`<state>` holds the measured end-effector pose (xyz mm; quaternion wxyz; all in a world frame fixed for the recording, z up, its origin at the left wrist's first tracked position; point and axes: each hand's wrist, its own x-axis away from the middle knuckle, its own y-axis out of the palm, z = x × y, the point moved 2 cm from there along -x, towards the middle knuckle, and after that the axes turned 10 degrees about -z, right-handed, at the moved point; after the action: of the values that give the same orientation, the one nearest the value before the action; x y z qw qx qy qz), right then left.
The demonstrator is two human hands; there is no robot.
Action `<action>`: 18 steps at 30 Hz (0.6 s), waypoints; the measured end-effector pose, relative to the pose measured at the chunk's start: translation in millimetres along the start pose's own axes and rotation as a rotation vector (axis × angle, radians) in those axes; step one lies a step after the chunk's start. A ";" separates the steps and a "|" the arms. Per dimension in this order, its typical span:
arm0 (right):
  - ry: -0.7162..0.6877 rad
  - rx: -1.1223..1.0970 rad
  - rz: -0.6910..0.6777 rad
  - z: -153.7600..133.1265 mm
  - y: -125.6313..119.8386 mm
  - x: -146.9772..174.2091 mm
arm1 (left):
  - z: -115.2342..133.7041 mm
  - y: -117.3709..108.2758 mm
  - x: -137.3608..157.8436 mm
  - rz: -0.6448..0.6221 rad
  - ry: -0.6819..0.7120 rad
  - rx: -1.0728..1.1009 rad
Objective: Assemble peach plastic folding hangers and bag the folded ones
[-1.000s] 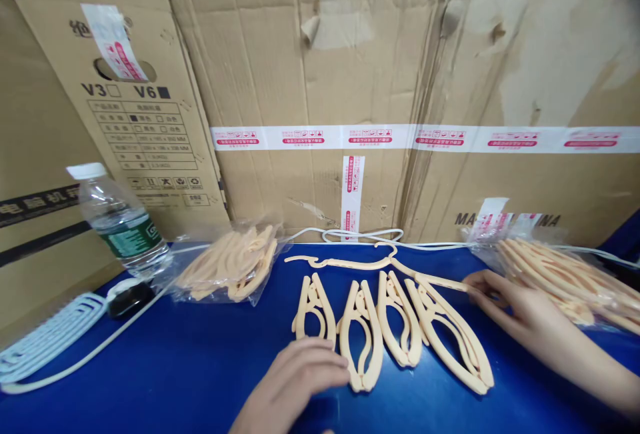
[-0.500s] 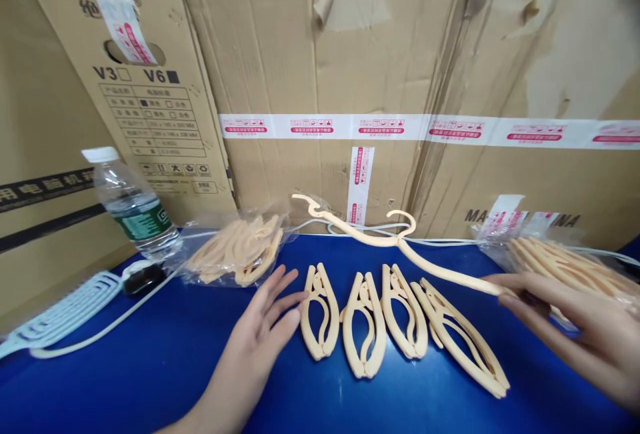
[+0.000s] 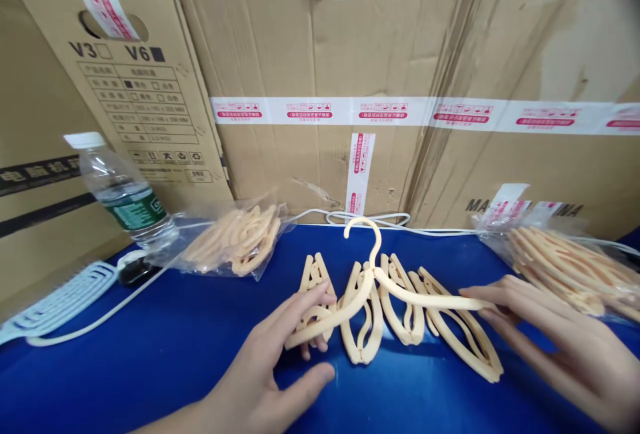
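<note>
An unfolded cream-coloured clothes hanger [image 3: 423, 300] is held up above the blue table, its hook pointing upward. My right hand [image 3: 565, 341] pinches the tip of its right arm between thumb and fingers. At the hanger's other end, my left hand [image 3: 280, 354] has its fingers spread and thumb apart; the hanger's left arm crosses in front of those fingers, and whether they touch I cannot tell. Behind and below it, several folded hangers [image 3: 361, 352] lie side by side in a row, partly covered by the raised hanger and my left hand.
Clear plastic bags of folded hangers lie at the left [image 3: 227, 241] and the right [image 3: 565, 267]. A water bottle [image 3: 133, 204], a dark object [image 3: 137, 271] and a pale blue vented hairbrush [image 3: 60, 304] are on the left. White cable [image 3: 390, 221] runs along cardboard boxes [image 3: 280, 41] behind.
The held hanger has come down and nearer, turning so its hook stands upright and its left arm reaches my left hand. My left hand has shifted slightly right and lower.
</note>
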<state>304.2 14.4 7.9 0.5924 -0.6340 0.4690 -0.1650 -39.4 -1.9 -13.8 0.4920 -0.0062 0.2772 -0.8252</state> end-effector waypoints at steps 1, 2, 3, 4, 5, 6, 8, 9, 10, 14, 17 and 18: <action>0.003 0.003 0.008 -1.4 0.2 0.3 | 1.7 1.1 0.4 0.009 0.010 -0.004; 0.001 0.011 0.010 -2.6 0.2 0.1 | 2.3 1.3 0.3 0.034 -0.001 0.005; -0.007 0.023 0.008 -3.5 0.1 -0.3 | 1.8 0.7 -0.1 0.063 -0.029 0.023; -0.022 0.040 0.005 -4.1 -0.3 -0.9 | 0.2 -0.5 -1.0 0.092 -0.072 0.054; -0.057 0.066 0.006 -4.8 -0.8 -1.4 | -2.2 -2.2 -2.1 0.117 -0.123 0.096; -0.094 0.101 0.015 -5.2 -1.7 -1.7 | -5.2 -3.9 -3.3 0.138 -0.182 0.144; -0.135 0.195 0.068 -5.5 -4.1 -0.3 | -10.4 -7.1 -6.2 0.172 -0.292 0.242; -0.128 0.247 0.108 -5.5 -5.5 1.4 | -11.8 -8.1 -7.6 0.192 -0.331 0.286; -0.104 0.292 0.142 -5.7 -6.6 3.9 | -12.0 -8.6 -9.0 0.210 -0.355 0.324; 0.007 0.324 0.179 -10.8 -5.8 15.8 | -4.3 -5.9 -12.6 0.270 -0.385 0.437; 0.032 0.212 0.207 -17.1 -1.3 19.0 | 1.9 -3.7 -12.9 0.299 -0.403 0.473; 0.033 0.165 0.221 -18.8 0.5 18.0 | 2.8 -3.5 -12.9 0.304 -0.406 0.478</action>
<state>298.7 -11.0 5.8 0.6494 -0.5248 0.5304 -0.1471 -34.8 8.6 -6.3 0.6419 -0.0136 -0.0299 -0.7661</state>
